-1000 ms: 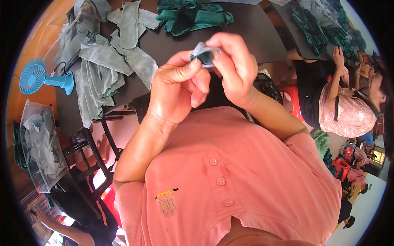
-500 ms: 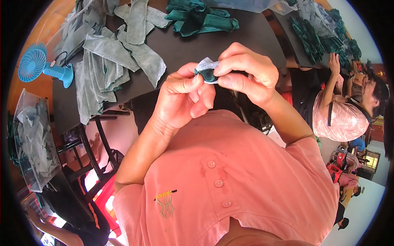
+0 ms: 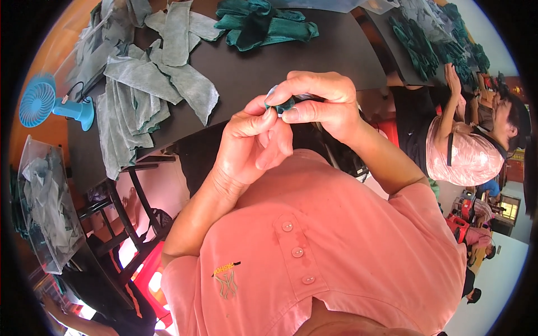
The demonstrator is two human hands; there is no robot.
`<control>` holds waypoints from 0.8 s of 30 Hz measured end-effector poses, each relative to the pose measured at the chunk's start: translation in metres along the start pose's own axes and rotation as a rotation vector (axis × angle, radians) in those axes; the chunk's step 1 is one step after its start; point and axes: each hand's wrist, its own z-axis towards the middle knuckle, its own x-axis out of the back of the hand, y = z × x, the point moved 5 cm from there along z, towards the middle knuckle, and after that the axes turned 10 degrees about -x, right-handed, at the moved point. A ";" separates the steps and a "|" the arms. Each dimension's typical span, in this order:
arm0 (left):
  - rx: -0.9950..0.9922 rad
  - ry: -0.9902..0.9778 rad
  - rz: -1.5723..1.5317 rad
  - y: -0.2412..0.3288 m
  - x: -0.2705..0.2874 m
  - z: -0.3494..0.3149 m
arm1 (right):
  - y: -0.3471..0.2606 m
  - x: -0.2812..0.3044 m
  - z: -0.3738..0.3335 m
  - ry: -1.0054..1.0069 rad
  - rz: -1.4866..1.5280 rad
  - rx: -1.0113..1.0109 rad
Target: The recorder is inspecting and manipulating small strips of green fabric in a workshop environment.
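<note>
A small piece of dark green velvet fabric (image 3: 286, 105) with a pale grey backing is pinched between my two hands, above the near edge of the dark table (image 3: 314, 59). My left hand (image 3: 255, 137) grips its left end between thumb and forefinger, the other fingers curled below. From the right, my right hand (image 3: 325, 101) closes thumb and fingers on its upper and right edges and hides much of it. Beyond my left hand lie overlapping grey-backed fabric strips (image 3: 143, 81). Green velvet pieces (image 3: 266, 28) are stacked farther back.
A blue fan (image 3: 38, 101) stands at the left, near a clear bin (image 3: 50, 213) of fabric pieces. Black metal legs (image 3: 126, 207) rise below the table. At the right, a person in a patterned pink top (image 3: 462, 151) sits near another table with green fabric (image 3: 414, 47).
My right fingers have folded down over the fabric, so less of it shows. The hands have come slightly closer together. The view has shifted a little.
</note>
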 end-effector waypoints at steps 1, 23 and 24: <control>0.012 -0.111 -0.036 -0.004 0.000 -0.001 | 0.003 -0.003 -0.002 0.004 -0.001 -0.005; 0.570 -0.420 0.683 -0.030 -0.065 -0.015 | 0.012 -0.040 0.025 -0.497 -0.825 0.295; 0.582 -0.427 0.689 -0.032 -0.067 -0.016 | 0.011 -0.041 0.027 -0.485 -0.836 0.310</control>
